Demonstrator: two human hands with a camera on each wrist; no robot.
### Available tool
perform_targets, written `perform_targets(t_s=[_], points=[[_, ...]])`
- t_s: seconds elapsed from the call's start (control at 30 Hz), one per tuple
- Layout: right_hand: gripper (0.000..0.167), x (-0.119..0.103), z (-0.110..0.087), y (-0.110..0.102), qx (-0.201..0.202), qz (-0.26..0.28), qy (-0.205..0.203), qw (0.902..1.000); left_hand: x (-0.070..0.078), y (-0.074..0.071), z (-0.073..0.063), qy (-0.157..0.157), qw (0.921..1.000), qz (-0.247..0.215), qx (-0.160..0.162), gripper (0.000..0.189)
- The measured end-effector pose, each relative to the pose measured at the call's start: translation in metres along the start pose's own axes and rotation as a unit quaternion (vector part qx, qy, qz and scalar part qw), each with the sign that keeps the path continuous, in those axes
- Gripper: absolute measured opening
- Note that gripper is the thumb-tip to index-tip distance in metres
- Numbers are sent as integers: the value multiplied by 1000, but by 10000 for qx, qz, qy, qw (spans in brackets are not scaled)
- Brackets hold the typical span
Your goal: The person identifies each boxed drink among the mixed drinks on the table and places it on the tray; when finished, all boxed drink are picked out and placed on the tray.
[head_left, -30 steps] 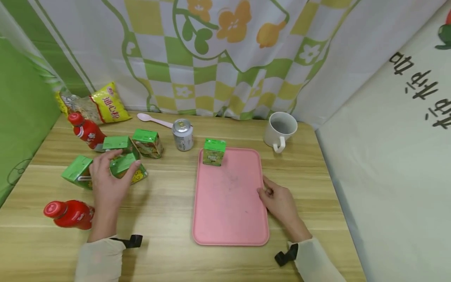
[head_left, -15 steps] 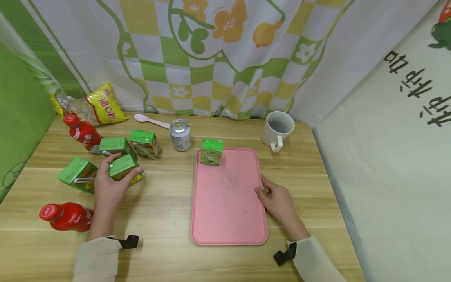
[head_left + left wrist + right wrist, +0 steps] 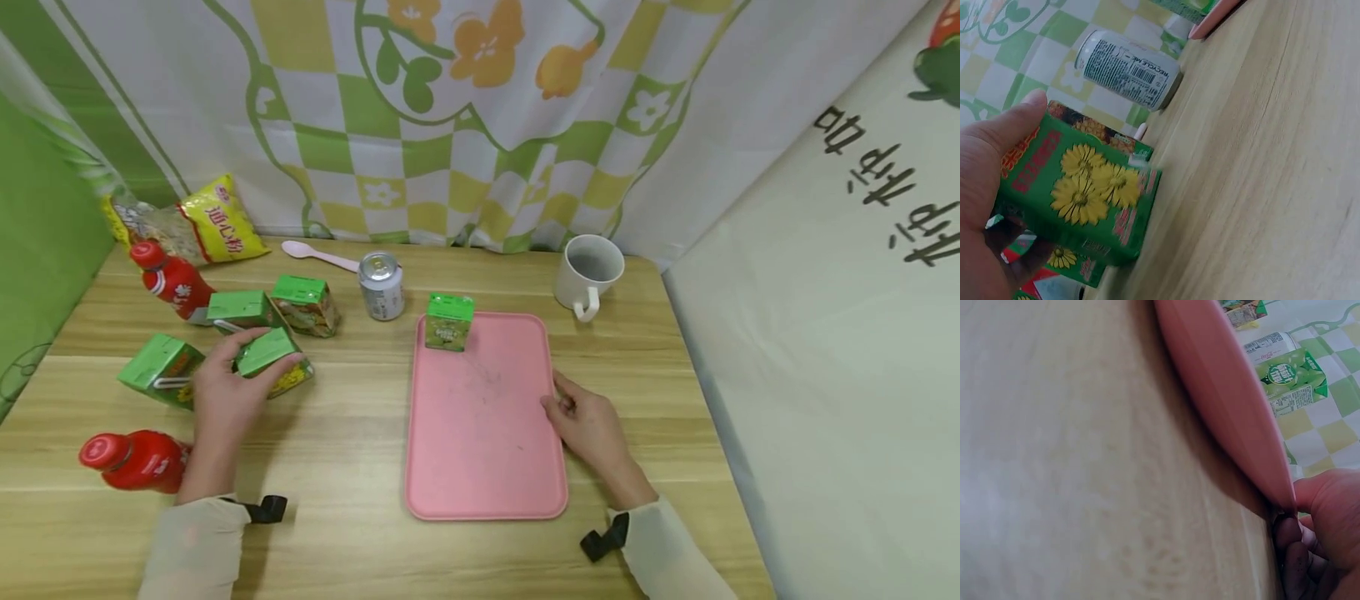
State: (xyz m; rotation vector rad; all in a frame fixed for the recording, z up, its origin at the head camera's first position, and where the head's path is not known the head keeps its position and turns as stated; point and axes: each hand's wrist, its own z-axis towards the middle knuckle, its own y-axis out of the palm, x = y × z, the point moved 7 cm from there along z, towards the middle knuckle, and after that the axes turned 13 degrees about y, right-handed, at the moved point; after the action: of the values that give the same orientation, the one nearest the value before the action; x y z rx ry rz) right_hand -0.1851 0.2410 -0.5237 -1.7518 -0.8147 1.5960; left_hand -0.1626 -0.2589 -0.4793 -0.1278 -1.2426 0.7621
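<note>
My left hand grips a green juice-box carton printed with yellow flowers, thumb on one side and fingers on the other. In the left wrist view the carton tilts close over the wooden table. At the right, my right hand pinches the long right rim of a pink tray; in the right wrist view the thumb lies on top and the curled fingers beneath the rim. A smaller green carton stands at the tray's far left corner.
Around the left hand stand green cartons, another carton and red bottles. Farther back are a yellow snack-like bag, a pink spoon and a silver can. A white mug stands back right.
The left hand's fingers have closed in around the flowered carton, which has shifted slightly right and tilted. The right hand keeps its hold on the tray rim. The head view has shifted a little.
</note>
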Motion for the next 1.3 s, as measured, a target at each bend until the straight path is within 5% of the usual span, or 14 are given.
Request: perform_targets(t_s=[0.17, 0.43, 0.87, 1.13, 1.3], points=[[52, 0, 0, 1, -33, 1, 15, 10000, 19, 4, 2, 520, 9983, 145, -203, 57], [51, 1, 0, 0, 7, 8, -68, 10000, 77, 23, 3, 1385, 9891, -219, -451, 52], [51, 0, 0, 0, -27, 2, -67, 10000, 147, 106, -17, 2166, 9534, -1427, -1539, 52], [50, 1, -1, -2, 12, 23, -52, 10000, 177, 154, -21, 3120, 9342, -715, -1578, 53], [50, 0, -1, -1, -37, 14, -14, 10000, 201, 172, -14, 3976, 9045, -80, -1538, 56]])
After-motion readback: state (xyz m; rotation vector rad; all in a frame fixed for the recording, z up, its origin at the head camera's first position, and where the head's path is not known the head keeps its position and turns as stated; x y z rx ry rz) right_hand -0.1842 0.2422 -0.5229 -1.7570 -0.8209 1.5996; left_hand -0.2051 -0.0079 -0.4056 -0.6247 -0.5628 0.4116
